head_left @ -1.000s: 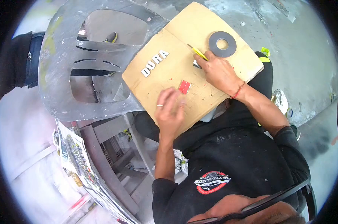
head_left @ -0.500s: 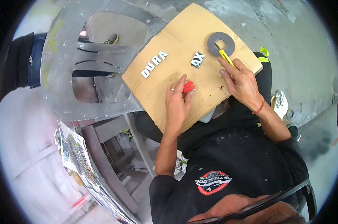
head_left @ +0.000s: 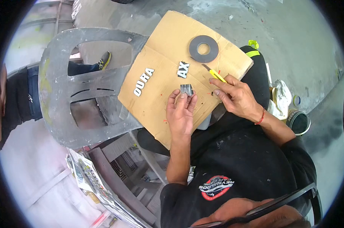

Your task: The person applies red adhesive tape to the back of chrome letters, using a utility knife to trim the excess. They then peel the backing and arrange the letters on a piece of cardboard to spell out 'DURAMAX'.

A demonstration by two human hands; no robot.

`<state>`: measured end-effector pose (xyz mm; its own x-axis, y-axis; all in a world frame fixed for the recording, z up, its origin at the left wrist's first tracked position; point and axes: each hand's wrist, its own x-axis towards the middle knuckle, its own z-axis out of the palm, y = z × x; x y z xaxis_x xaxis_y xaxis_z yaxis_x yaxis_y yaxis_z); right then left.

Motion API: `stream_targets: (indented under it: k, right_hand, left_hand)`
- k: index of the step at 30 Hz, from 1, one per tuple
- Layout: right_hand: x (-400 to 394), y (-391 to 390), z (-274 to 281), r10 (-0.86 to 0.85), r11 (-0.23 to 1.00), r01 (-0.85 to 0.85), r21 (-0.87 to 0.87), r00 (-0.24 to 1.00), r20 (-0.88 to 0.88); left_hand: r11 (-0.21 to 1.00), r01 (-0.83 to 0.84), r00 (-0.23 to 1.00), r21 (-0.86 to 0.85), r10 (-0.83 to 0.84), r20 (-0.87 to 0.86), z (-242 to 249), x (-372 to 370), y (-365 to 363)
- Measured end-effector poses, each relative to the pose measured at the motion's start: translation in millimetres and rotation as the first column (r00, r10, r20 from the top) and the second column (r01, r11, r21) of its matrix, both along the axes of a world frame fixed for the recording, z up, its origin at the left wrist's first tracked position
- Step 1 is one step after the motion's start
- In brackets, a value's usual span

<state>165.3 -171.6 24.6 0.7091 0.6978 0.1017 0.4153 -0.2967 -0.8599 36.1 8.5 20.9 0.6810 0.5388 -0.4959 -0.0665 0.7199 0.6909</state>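
My left hand point(head_left: 180, 116) pinches a small grey-black piece point(head_left: 186, 89) between thumb and fingers, palm turned up. Its visible face has dark and shiny stripes. Wrapped around a yellow snap-off knife point(head_left: 217, 75), my right hand point(head_left: 240, 95) points the bare blade up and left, away from the small piece. Beneath both hands a cardboard sheet point(head_left: 160, 41) rests over my lap and a chair. White letters reading DURA point(head_left: 144, 82) lie at its left, and the letters AX point(head_left: 183, 70) on dark backing sit near its middle. A roll of dark grey tape point(head_left: 194, 56) lies flat above the knife.
Small red scraps point(head_left: 165, 121) are scattered on the cardboard. A grey plastic chair point(head_left: 58, 114) stands at the left, with another person point(head_left: 33, 91) beyond it. Stacked papers point(head_left: 92, 182) are at lower left. A dark bucket point(head_left: 299, 121) stands on the floor at right.
The piece in my left hand showed red before and now shows a grey-black face; that palm has turned up. The knife blade has moved off the tape roll. The whole view has shifted.
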Motion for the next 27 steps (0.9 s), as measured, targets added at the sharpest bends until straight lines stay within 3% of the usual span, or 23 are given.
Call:
stream_targets:
  k: [1,3,4,6,7,9,10,12,13,15,19,21,22,24,27]
  right_hand:
    - [-0.8,1.1,-0.3,0.024,1.000,-0.024,0.006,1.000,-0.007]
    - [0.1,1.6,-1.5,0.038,0.999,-0.038,0.022,0.999,-0.002]
    - [0.8,1.7,-1.5,0.027,1.000,-0.027,0.004,1.000,0.009]
    - [3.1,-0.8,-6.1,0.007,1.000,-0.006,-0.019,1.000,0.017]
    - [4.2,-0.8,-10.9,0.016,1.000,-0.016,-0.017,0.999,0.034]
    - [5.5,-1.5,-12.3,0.021,1.000,-0.021,-0.009,0.999,0.043]
    - [6.8,-2.5,-4.9,0.052,0.998,-0.052,-0.036,0.999,0.007]
    - [3.3,-5.1,-4.8,0.079,0.995,-0.082,-0.064,0.996,-0.041]
    - [-1.0,-5.6,-9.1,0.059,0.998,-0.060,-0.026,0.997,-0.040]
    - [-6.6,-6.7,-13.6,0.037,0.999,-0.036,0.017,0.998,-0.052]
    - [-10.4,-10.7,-15.2,0.049,0.999,-0.049,-0.007,0.997,-0.054]
    - [-14.5,-12.4,-13.8,0.049,0.999,-0.049,0.005,0.998,-0.045]
    - [-16.3,-11.9,-12.3,0.064,0.998,-0.064,-0.001,0.997,-0.040]
    - [-19.1,-9.1,-12.3,0.078,0.997,-0.079,-0.009,0.996,-0.040]
    - [-22.3,-0.8,-15.6,0.107,0.994,-0.107,-0.023,0.994,0.013]
  left_hand:
    - [1.000,0.003,1.000,0.001,-0.003,-0.002,3.2,1.9,-3.8]
    - [0.961,0.033,0.994,0.274,-0.004,-0.107,7.8,6.2,-14.4]
    - [0.962,0.041,0.994,0.269,-0.012,-0.108,6.6,7.6,-19.3]
    - [0.778,0.197,0.963,0.597,-0.039,-0.267,3.7,9.6,-26.8]
    - [0.778,0.206,0.961,0.594,-0.046,-0.272,0.1,8.7,-26.9]
    - [0.592,0.328,0.917,0.737,-0.011,-0.399,-8.9,5.7,-23.6]
    - [0.590,0.339,0.912,0.733,-0.015,-0.409,-5.6,4.1,-21.9]
    - [0.259,0.632,0.750,0.730,0.034,-0.661,5.3,-0.3,-13.3]
    - [0.259,0.641,0.742,0.723,0.031,-0.669,4.2,1.9,-5.7]
    - [-0.321,0.590,0.796,0.741,0.079,-0.600,-1.7,7.7,8.8]
    - [-0.298,0.556,0.828,0.776,0.117,-0.548,-10.4,4.7,10.6]
    - [0.004,0.509,0.860,0.860,-0.026,-0.509,-7.7,4.1,9.1]
    - [0.001,0.513,0.858,0.858,-0.032,-0.513,-4.7,5.3,11.6]
    - [-0.221,0.573,0.786,0.789,-0.125,-0.605,1.9,5.9,18.1]
    - [-0.232,0.568,0.792,0.790,-0.108,-0.602,-7.4,4.4,18.1]
